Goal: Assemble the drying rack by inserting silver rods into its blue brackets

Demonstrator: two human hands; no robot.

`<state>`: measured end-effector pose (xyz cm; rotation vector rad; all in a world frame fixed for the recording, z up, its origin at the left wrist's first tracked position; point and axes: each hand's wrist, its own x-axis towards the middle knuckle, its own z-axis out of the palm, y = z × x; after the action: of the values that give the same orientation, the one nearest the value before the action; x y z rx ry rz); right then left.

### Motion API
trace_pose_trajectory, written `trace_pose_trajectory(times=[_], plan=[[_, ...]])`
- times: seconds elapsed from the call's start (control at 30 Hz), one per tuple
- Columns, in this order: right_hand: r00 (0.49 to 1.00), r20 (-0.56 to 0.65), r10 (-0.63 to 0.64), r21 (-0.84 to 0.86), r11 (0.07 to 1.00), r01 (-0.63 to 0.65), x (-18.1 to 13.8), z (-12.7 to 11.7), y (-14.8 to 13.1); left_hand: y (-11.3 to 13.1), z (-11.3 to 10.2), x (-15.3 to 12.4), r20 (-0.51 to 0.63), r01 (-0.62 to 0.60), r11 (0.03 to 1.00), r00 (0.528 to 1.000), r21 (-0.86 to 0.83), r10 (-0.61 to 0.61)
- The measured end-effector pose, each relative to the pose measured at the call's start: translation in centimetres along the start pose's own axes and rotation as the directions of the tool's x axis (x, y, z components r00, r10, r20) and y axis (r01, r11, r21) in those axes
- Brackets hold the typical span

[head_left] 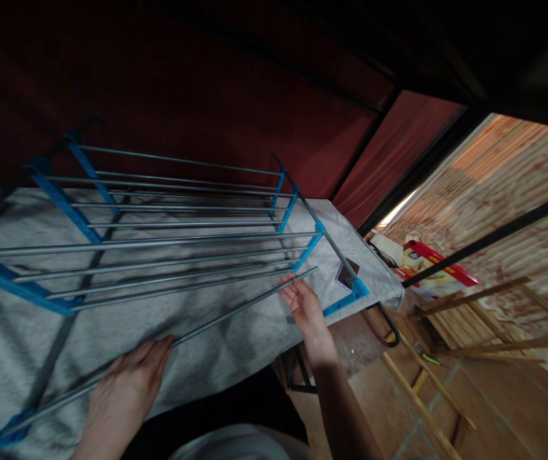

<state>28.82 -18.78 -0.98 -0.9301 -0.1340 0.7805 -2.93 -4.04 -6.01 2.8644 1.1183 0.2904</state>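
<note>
A shoe rack of grey metal tubes [173, 243] and blue plastic brackets [306, 250] lies on a grey cloth. My left hand [130, 383] is closed around a loose-ended grey metal rod [235, 311] at the front. The rod's left end meets a blue bracket [0, 437] at the lower left. Close to the other end, my right hand [305, 306] holds the rod lightly with its fingertips. That free end sticks out past the fingers, apart from the right front blue bracket [345, 300].
The grey cloth [240, 358] covers a table. A phone [347, 273] lies on it beside the right bracket. Beyond the table's right edge are a red and yellow box [437, 268] and wooden frames [422, 383] on the tiled floor. A dark red panel [182, 96] stands behind.
</note>
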Motion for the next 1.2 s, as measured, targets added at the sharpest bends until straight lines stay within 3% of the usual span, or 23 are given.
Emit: trace_pose_trajectory(times=[0.13,0.23,0.33,0.4,0.47,0.53,0.6,0.67,0.77,0.83,0.93,1.07,1.2], plan=[[0.997,0.072,-0.035,-0.069,0.997,0.040,-1.7,3.2,-0.9,0.8,-0.8,1.1,0.029,0.023,0.998,0.999,-0.050,-0.021],[0.976,0.205,-0.071,-0.150,0.983,0.103,-3.4,6.3,-0.6,2.2,-0.9,2.0,0.028,0.050,0.995,0.998,-0.089,-0.047],[0.917,0.354,-0.185,-0.219,0.936,0.274,-5.1,9.3,-1.2,3.7,-1.4,2.6,-0.114,-0.008,0.990,0.993,-0.141,-0.008],[0.860,0.383,-0.338,-0.208,0.875,0.437,-5.8,11.2,-3.0,4.5,-2.2,2.8,-0.293,-0.088,0.983,0.955,-0.161,0.037],[0.778,0.365,-0.512,-0.155,0.790,0.593,-6.2,12.9,-5.3,4.9,-3.4,2.8,-0.465,-0.158,0.975,0.883,-0.159,0.068],[0.674,0.366,-0.641,-0.142,0.678,0.722,-6.2,14.4,-7.4,5.2,-4.7,2.5,-0.560,-0.223,0.962,0.822,-0.156,0.100],[0.571,0.430,-0.699,-0.209,0.539,0.816,-6.2,15.7,-8.2,5.6,-6.1,2.0,-0.597,-0.272,0.948,0.793,-0.167,0.122],[0.490,0.588,-0.643,-0.313,0.378,0.871,-6.1,16.5,-7.4,6.2,-7.6,1.3,-0.639,-0.331,0.927,0.755,-0.174,0.150],[0.395,0.834,-0.385,-0.377,0.125,0.918,-5.7,16.7,-3.6,7.6,-9.7,0.1,-0.727,-0.452,0.882,0.649,-0.132,0.224],[0.358,0.910,-0.211,-0.367,-0.005,0.930,-5.1,16.0,-0.2,8.3,-10.6,-0.4,-0.754,-0.485,0.871,0.600,-0.077,0.267],[0.339,0.940,-0.041,-0.341,-0.114,0.933,-4.0,13.8,4.5,8.4,-10.4,-0.2,-0.720,-0.394,0.919,0.639,-0.003,0.272],[0.343,0.939,-0.014,-0.339,-0.199,0.920,-3.0,10.8,8.5,6.2,-8.0,0.6,-0.553,-0.165,0.978,0.807,0.126,0.207],[0.322,0.947,0.011,-0.308,-0.264,0.914,-2.8,9.5,10.1,3.9,-6.0,1.2,-0.323,-0.075,0.977,0.937,0.198,0.137]])
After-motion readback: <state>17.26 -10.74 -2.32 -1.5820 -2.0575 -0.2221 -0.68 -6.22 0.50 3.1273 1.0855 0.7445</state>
